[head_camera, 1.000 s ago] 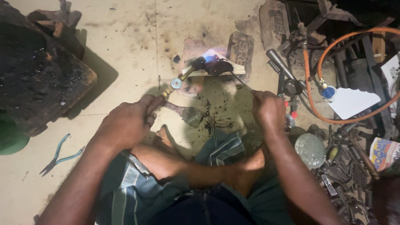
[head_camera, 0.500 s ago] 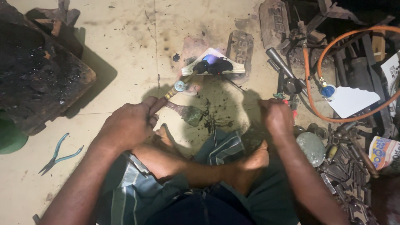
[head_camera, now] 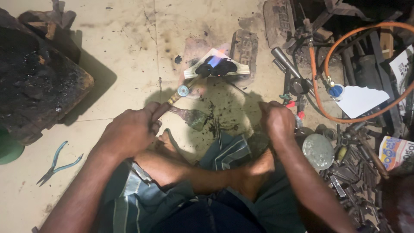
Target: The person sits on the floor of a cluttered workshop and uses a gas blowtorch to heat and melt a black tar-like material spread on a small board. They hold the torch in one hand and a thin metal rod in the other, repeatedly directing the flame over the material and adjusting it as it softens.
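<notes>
Gas torch (head_camera: 183, 91): slim brass tube, blue-grey knob mid-length, angled up-right from left hand (head_camera: 129, 131), blue flame at tip. Black lumps (head_camera: 217, 68): dark cluster on pale triangular slab (head_camera: 237, 69) on floor, flame touching, faint orange glow. Right hand (head_camera: 276, 121): closed fist, contents hidden.

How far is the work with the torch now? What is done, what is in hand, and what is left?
Done: the torch is lit, and dark lumps sit on a pale slab. In hand: the left hand aims the flame at those lumps; the right hand is closed, what it holds cannot be told. Left: the lumps look dark and separate, only faintly glowing, so heating probably goes on.
</notes>
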